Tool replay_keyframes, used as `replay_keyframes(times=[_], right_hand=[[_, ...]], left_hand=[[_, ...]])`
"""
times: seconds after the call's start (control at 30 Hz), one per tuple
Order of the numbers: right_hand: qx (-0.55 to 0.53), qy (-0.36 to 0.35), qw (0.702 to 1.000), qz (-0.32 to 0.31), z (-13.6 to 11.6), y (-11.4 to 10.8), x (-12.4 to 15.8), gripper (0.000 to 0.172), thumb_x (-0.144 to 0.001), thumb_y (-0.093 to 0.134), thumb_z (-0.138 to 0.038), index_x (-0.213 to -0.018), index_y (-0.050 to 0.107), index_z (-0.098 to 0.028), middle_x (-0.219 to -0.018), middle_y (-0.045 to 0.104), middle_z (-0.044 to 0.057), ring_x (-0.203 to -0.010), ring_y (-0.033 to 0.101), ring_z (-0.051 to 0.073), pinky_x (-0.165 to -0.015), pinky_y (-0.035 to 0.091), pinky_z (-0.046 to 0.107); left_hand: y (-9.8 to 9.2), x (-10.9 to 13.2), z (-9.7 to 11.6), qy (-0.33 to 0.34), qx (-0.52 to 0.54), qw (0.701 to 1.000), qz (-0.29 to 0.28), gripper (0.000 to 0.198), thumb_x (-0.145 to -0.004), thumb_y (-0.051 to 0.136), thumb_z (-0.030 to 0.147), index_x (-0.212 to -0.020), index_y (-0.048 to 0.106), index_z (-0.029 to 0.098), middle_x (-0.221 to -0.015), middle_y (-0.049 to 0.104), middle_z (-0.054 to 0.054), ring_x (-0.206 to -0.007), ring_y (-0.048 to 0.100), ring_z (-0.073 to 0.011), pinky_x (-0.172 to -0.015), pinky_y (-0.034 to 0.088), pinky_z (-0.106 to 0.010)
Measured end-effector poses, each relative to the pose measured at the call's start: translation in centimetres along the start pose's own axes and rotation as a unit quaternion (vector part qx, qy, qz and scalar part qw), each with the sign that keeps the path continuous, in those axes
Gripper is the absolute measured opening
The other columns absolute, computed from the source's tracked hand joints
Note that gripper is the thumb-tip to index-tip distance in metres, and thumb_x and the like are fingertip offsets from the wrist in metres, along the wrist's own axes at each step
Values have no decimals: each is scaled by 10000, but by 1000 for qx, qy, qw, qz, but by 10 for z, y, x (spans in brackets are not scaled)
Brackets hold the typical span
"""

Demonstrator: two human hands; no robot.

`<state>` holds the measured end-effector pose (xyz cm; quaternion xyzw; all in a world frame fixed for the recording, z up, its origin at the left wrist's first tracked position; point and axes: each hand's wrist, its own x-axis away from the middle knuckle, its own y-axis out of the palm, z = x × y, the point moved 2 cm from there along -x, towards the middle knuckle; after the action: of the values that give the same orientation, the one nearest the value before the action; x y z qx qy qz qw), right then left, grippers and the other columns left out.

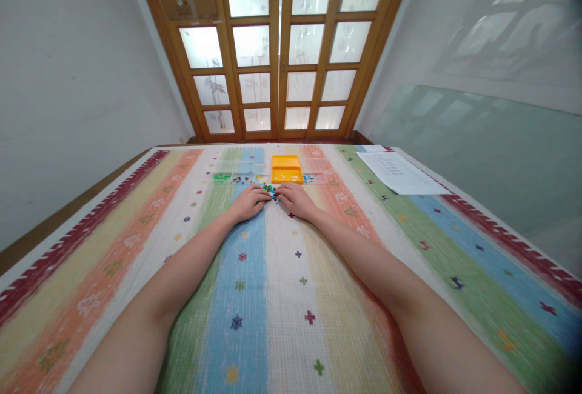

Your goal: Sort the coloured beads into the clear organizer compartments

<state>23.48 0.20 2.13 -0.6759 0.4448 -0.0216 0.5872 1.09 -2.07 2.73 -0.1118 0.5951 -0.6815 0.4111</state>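
A small heap of mixed green, blue, red and dark pieces (270, 190) lies on the striped tablecloth between my hands; their kind is too small to make out. My left hand (249, 202) rests at the heap's left side, its fingers bent together with the tips at the pieces. From the right, my right hand (295, 199) reaches in with curled fingers, its tips touching the heap's edge. Whatever either set of fingertips pinches is hidden. Just beyond is an open yellow box (287, 162) with a few pale bits in its near half.
Clear compartment trays flank the yellow box, holding green pieces (222, 177), dark pieces (240, 179), yellow pieces (260, 178) and blue pieces (310, 178). A printed paper sheet (400, 173) lies at the far right. A glass panel (491, 151) leans along the right wall; wooden doors (279, 48) stand behind the table.
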Motion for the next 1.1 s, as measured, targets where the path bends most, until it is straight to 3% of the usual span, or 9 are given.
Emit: replay_keyframes(times=[0.33,0.6,0.93,1.1], right_hand=[[0,4,1000,5,3,3,0,263,-1035,560,-240,-1204,760,-226,-1229,736,89,-1193,637,245,-1078,470,423],[-10,-13,1000,19,11,9,1,248,-1022,598,-236,-1212,756,-223,-1223,737,100,-1189,639,262,-1068,477,439],[-18,-11,1000,19,12,10,1,247,-1028,588,-251,-1205,758,-228,-1219,737,100,-1180,643,254,-1064,476,436],[-21,-13,999,22,12,10,1,249,-1023,591,-243,-1199,765,-226,-1218,740,106,-1182,644,261,-1065,477,449]], left_hand=[[-2,-1,-2,-9,-40,999,-9,402,-967,484,132,-1204,784,257,-1248,756,-44,-1182,579,-259,-1127,427,-466],[-4,0,0,-6,-33,999,36,438,-972,493,126,-1322,726,246,-1328,719,-50,-1239,564,-247,-1145,429,-462],[-3,2,0,12,-18,1000,11,304,-987,545,195,-1149,794,254,-1190,771,-35,-1174,608,-247,-1110,448,-456],[-3,2,2,16,-16,1000,17,317,-1010,527,210,-1193,781,255,-1228,764,-41,-1173,622,-239,-1100,465,-446]])
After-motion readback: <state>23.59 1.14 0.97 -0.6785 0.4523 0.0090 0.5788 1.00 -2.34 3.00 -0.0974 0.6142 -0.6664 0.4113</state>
